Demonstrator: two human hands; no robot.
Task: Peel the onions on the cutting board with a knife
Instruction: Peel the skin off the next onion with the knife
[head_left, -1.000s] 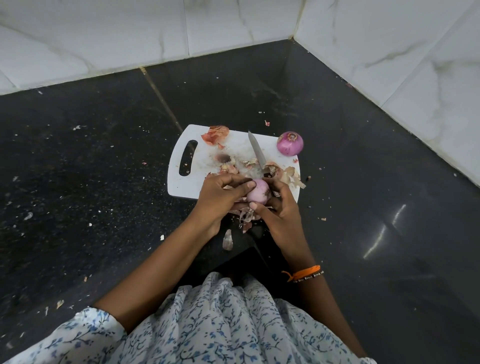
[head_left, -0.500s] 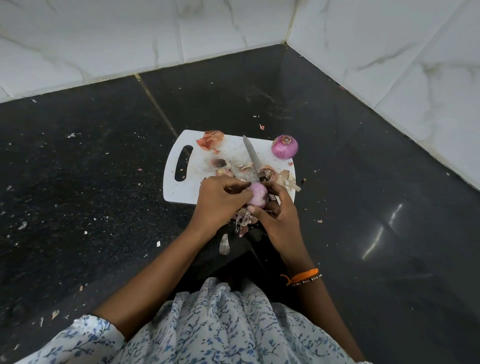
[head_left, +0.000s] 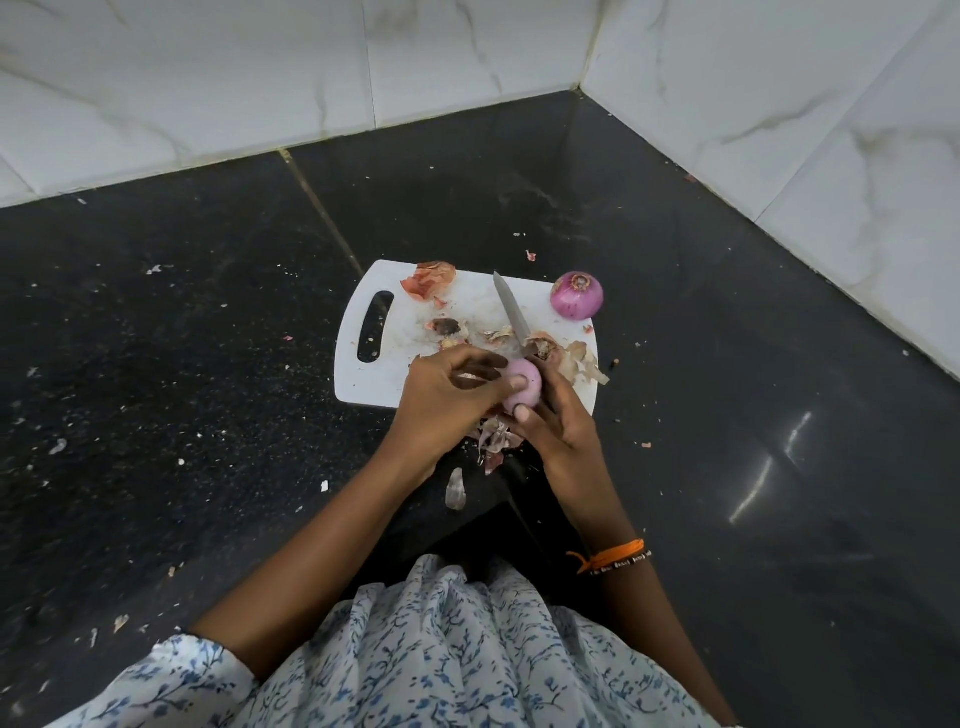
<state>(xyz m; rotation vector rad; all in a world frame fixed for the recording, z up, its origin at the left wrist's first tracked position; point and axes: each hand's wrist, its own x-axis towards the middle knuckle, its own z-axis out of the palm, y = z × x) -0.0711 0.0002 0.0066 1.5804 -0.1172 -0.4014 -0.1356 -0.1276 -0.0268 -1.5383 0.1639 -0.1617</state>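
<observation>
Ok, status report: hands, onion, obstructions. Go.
Left hand and right hand both grip pale onion; right also holds knife. Second onion waits on board. Peel scraps underneath, nothing blocking.

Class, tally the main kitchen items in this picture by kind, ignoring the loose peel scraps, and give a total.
Onions: 2, one in the hands, one on the board
Knives: 1
Cutting boards: 1
Total: 4

Home kitchen: black speckled stone desk (head_left: 156, 364) meeting white marble-look wall tiles (head_left: 234, 93) from 9 to 3 o'clock, white cutting board (head_left: 374, 384) at centre, onion skins (head_left: 428, 278) on it.
</observation>
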